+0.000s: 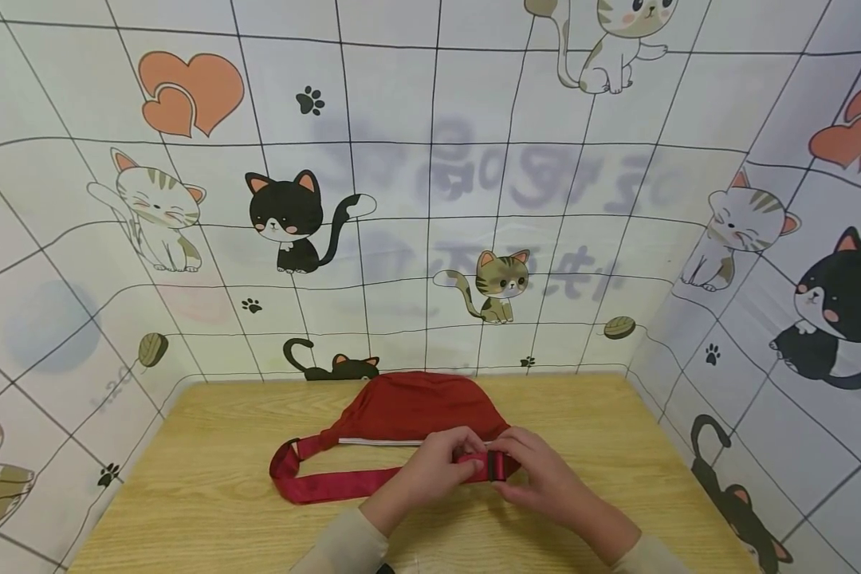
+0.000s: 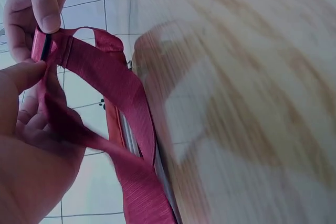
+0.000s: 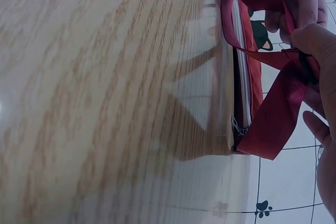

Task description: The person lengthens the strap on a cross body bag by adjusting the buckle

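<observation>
A red waist bag (image 1: 419,406) lies toward the back of the wooden table, its zipper side facing me. From its ends runs a dark red strap (image 1: 344,485), looped out to the left and across the front. My left hand (image 1: 438,470) pinches the strap just left of a black slide buckle (image 1: 497,465). On the buckle's right, my right hand (image 1: 545,478) grips the strap between thumb and fingers. In the right wrist view a metal zipper pull (image 3: 239,126) hangs at the bag's end, near the strap (image 3: 275,114).
The wooden table (image 1: 222,422) has a glossy top. Behind it and at both sides hangs a white gridded sheet (image 1: 402,183) printed with cats, hearts and paw prints. A small dark object (image 1: 385,568) shows at the bottom edge, too cut off to identify.
</observation>
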`<state>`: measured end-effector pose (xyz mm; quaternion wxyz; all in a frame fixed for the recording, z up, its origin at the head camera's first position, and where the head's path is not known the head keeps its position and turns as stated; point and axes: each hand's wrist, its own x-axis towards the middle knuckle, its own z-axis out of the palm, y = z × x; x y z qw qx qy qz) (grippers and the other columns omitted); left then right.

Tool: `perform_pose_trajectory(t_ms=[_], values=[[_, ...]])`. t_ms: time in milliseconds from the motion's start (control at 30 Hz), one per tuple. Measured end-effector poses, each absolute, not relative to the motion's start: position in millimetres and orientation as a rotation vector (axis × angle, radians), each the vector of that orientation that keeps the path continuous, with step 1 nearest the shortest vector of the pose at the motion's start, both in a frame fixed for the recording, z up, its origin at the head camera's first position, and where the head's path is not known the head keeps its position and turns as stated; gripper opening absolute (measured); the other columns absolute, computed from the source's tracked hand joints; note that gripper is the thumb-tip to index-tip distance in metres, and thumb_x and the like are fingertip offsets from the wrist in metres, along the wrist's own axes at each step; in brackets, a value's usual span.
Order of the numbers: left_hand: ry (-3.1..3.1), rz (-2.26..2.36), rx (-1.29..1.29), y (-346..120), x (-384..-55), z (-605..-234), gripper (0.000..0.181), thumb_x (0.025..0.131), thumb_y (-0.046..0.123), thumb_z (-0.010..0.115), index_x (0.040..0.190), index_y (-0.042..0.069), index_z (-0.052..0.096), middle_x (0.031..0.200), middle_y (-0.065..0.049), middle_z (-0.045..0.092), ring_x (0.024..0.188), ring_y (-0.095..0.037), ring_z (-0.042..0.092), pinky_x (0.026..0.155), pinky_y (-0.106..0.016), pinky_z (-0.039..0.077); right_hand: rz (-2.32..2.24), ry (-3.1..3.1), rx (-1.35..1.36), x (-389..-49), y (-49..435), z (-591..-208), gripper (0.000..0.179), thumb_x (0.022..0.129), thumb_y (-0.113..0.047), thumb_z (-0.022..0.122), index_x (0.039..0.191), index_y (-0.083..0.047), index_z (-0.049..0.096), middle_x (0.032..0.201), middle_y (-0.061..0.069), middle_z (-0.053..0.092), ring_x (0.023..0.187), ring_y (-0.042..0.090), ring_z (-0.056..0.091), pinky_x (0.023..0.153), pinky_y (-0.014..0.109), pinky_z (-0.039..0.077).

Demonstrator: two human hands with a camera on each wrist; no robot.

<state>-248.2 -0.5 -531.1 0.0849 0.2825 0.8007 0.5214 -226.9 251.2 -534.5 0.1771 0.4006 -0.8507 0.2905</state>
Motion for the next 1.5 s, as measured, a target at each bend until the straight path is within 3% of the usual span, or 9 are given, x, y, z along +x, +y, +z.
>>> perform_pose_trajectory(t_ms=[233,500,900,1200,1500], values=[[2.427,1.415,0.833,-15,-252,-538,0.008,0.104,0.018,0.079,0.11,0.02,0.074,0.092,0.012,0.067,0.083,-0.005,0.06,0.075,-0.025,0.052,0.825,-2.428,1.108,-226,251,-533,0.059,0.079,-0.007,0.101,0.13,-0.008,0.072,0.127,-0.004,0.066,0.112,0.014,0.063,0.086,0.031,0.062],[2.434,1.408,0.885,-18,-255,-540,0.008,0.106,0.017,0.077,0.103,0.023,0.073,0.089,0.013,0.067,0.082,-0.003,0.058,0.076,-0.025,0.051,1.021,-2.414,1.096,-225,249,-531,0.06,0.079,0.004,0.099,0.129,-0.009,0.069,0.125,-0.002,0.067,0.106,0.013,0.067,0.079,0.039,0.065],[2.384,1.426,0.92,-3,-253,-526,0.01,0.105,0.013,0.077,0.1,0.02,0.073,0.084,0.013,0.065,0.076,-0.002,0.056,0.067,-0.021,0.048,0.991,-2.415,1.133,-225,246,-529,0.059,0.077,0.004,0.1,0.126,-0.009,0.069,0.123,-0.002,0.067,0.106,0.012,0.065,0.079,0.032,0.064],[2.43,1.393,0.851,-16,-255,-533,0.007,0.105,0.024,0.078,0.109,0.018,0.077,0.098,0.014,0.07,0.092,-0.006,0.065,0.085,-0.028,0.055,1.044,-2.431,1.102,-223,247,-531,0.058,0.078,0.004,0.099,0.127,-0.008,0.07,0.124,-0.003,0.067,0.106,0.012,0.066,0.077,0.036,0.066],[2.397,1.392,0.924,-21,-258,-532,0.007,0.106,0.017,0.076,0.1,0.019,0.075,0.084,0.012,0.065,0.078,-0.002,0.058,0.071,-0.023,0.05,1.016,-2.395,1.121,-224,246,-531,0.058,0.077,0.003,0.1,0.126,-0.007,0.07,0.123,-0.001,0.067,0.104,0.012,0.065,0.076,0.035,0.065]])
